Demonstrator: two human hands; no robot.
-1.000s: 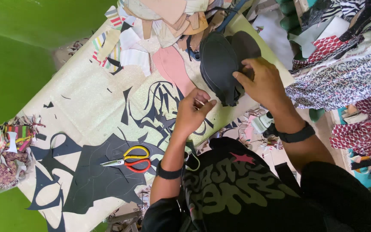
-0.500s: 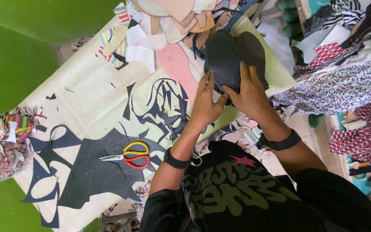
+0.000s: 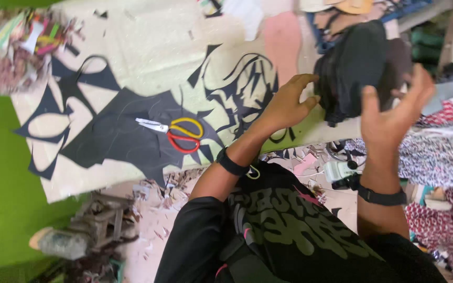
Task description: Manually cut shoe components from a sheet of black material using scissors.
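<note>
Head view: left hand (image 3: 288, 105) spread open, fingertips touching a dark stack (image 3: 353, 68) at the table (image 3: 148, 42) edge; right hand (image 3: 394, 112) open beside it. Scissors (image 3: 176, 132) lie apart.

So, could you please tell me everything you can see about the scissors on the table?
The scissors have one yellow and one red loop handle and short, pale metal blades, which look closed. They lie flat on a large dark cut-out sheet spread over the pale table, blades pointing toward the left of the picture, handles toward the right. Nothing holds them: the left hand is off to the right of them, by a dark stack of cut pieces, well apart from the scissors.
</note>
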